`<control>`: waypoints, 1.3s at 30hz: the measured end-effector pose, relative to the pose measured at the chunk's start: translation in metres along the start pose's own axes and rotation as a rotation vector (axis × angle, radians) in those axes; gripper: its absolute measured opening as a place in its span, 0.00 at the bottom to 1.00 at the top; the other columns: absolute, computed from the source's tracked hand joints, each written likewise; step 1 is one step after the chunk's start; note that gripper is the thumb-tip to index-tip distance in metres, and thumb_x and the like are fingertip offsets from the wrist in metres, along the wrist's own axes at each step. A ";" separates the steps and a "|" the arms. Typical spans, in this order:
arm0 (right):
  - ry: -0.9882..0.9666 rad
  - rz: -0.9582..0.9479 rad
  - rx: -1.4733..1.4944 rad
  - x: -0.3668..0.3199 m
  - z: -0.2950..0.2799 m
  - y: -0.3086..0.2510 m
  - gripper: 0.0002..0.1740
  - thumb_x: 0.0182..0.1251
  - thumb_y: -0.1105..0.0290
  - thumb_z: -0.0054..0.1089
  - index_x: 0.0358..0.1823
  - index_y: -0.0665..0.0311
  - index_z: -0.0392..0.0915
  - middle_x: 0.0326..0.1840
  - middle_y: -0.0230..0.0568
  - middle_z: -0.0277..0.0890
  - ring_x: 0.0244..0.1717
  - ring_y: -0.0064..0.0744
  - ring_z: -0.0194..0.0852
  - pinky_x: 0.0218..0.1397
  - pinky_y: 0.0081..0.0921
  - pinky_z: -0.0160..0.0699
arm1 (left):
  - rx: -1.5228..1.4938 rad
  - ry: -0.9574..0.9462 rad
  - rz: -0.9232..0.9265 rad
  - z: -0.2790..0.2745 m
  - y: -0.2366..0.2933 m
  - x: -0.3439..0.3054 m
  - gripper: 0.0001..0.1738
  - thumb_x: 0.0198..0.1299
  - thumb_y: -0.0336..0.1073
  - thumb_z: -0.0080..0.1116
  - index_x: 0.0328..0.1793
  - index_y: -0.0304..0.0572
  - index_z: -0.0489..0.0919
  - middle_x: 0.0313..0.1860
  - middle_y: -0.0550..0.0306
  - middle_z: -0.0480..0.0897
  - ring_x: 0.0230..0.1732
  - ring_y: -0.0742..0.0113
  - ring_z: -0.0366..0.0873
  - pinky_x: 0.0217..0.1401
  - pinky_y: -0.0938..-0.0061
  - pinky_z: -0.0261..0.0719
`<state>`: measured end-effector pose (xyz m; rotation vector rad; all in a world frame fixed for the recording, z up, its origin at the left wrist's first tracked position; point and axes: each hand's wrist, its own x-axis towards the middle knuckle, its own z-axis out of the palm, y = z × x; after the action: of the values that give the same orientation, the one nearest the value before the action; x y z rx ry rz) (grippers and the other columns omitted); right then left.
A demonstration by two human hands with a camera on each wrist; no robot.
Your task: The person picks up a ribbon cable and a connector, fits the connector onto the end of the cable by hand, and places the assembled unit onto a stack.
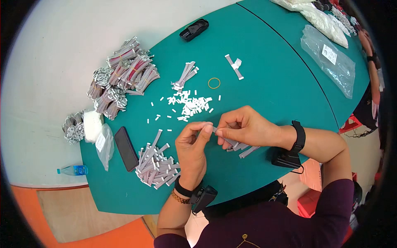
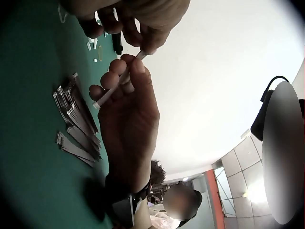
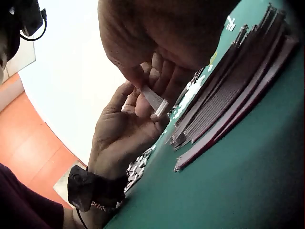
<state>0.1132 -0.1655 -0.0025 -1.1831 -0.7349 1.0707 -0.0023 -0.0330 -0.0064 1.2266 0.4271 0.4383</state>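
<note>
Grey ribbon cable (image 3: 152, 97) above the green surface (image 1: 240, 177)
Flat, narrow, ribbed, with a white plug (image 3: 162, 109) at one end; the left hand (image 1: 193, 151) and right hand (image 1: 250, 127) pinch it between their fingers.

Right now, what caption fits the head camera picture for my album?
Left hand and right hand pinch a grey ribbon cable over the green table, near scattered white pieces.

Flat grey ribbon cable (image 3: 152, 98), white connector (image 3: 162, 109) on its visible end; held slanted over green table (image 1: 235, 177), pinched by left hand (image 1: 193, 144) and right hand (image 1: 250, 127). Other end hidden.
</note>
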 end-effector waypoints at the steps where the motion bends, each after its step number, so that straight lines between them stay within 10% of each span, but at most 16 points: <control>1: 0.002 -0.004 0.001 0.000 0.000 0.002 0.09 0.66 0.71 0.54 0.34 0.70 0.76 0.28 0.36 0.79 0.28 0.19 0.78 0.30 0.16 0.75 | 0.004 -0.005 0.009 0.000 0.001 0.000 0.05 0.57 0.28 0.62 0.39 0.38 0.80 0.36 0.59 0.82 0.37 0.76 0.76 0.40 0.82 0.71; 39: 0.098 -0.067 0.047 0.000 0.002 0.002 0.08 0.70 0.71 0.52 0.36 0.66 0.78 0.29 0.32 0.79 0.26 0.14 0.75 0.28 0.11 0.72 | -0.196 -0.074 -0.240 0.001 -0.002 0.000 0.04 0.63 0.33 0.55 0.40 0.40 0.77 0.31 0.65 0.76 0.32 0.78 0.69 0.37 0.81 0.65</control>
<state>0.1111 -0.1647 -0.0041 -1.1551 -0.6655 0.9627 -0.0013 -0.0342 -0.0083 0.9849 0.4508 0.2223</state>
